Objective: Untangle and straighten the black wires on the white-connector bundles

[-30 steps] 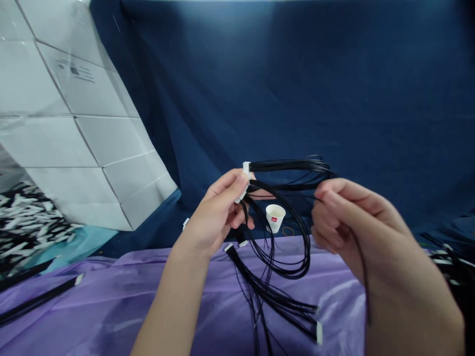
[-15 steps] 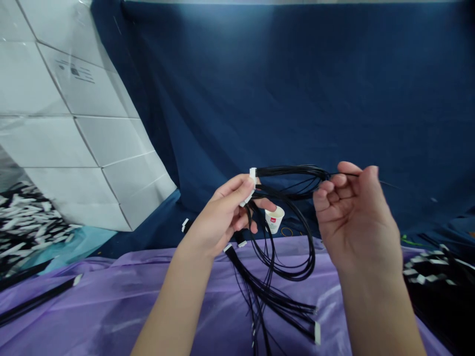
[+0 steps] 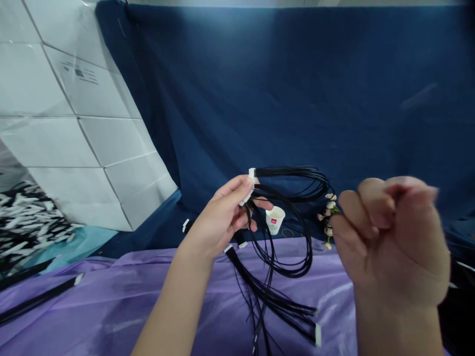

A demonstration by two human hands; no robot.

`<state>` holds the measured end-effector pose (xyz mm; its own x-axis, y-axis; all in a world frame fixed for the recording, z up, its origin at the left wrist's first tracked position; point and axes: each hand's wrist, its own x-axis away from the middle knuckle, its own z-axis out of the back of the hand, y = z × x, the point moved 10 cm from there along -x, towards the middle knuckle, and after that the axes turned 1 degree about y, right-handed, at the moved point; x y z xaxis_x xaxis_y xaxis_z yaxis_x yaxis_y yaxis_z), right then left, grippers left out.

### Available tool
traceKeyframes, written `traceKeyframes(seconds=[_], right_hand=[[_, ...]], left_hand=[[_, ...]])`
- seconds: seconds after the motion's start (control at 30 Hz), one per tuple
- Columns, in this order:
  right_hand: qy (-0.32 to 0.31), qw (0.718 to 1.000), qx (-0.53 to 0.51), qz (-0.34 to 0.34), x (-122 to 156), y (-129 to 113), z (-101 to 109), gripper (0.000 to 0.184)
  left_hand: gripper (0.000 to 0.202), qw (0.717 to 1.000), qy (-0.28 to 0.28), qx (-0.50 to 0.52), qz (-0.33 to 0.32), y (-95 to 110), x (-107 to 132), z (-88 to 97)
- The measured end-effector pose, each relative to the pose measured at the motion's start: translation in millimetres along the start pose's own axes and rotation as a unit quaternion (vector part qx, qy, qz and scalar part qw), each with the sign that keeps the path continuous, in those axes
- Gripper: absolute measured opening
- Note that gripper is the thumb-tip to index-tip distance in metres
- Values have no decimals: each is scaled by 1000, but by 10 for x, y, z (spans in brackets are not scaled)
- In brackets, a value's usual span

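Cable (image 3: 276,172): looped, aloft, white end pinched by fingers of left hand (image 3: 215,217). Right hand (image 3: 395,242): fingers curled closed, contents unclear, partly blocking flowers (image 3: 330,204). Cup (image 3: 274,222): beyond cable. Spare cables (image 3: 237,259): on purple surface (image 3: 148,291). Boxes (image 3: 122,143): stacked, left.

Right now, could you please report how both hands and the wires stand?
Left hand pinching white end of looped black wires. Right hand curled shut, contents unclear. Paper cup beyond wires, not visibly blocking.
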<state>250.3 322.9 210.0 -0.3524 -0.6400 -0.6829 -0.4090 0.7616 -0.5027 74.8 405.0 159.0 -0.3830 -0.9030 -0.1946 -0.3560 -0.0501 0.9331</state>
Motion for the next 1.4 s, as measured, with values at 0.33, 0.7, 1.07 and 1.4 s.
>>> traceKeyframes(seconds=[0.33,0.7,1.07,1.4], right_hand=[[-53,887,421,180,91,-232,-117,15],[-90,844,472,236,122,-230,-217,15],[-112,838,478,240,136,-227,-242,14],[-135,825,504,217,120,-157,-251,12]], left_hand=[[23,999,-29,-3,15,-14,52,-84],[21,1000,-25,-1,14,8,77,-111],[21,1000,-27,-4,14,18,86,-118],[23,1000,-14,-13,-2,32,71,-88]])
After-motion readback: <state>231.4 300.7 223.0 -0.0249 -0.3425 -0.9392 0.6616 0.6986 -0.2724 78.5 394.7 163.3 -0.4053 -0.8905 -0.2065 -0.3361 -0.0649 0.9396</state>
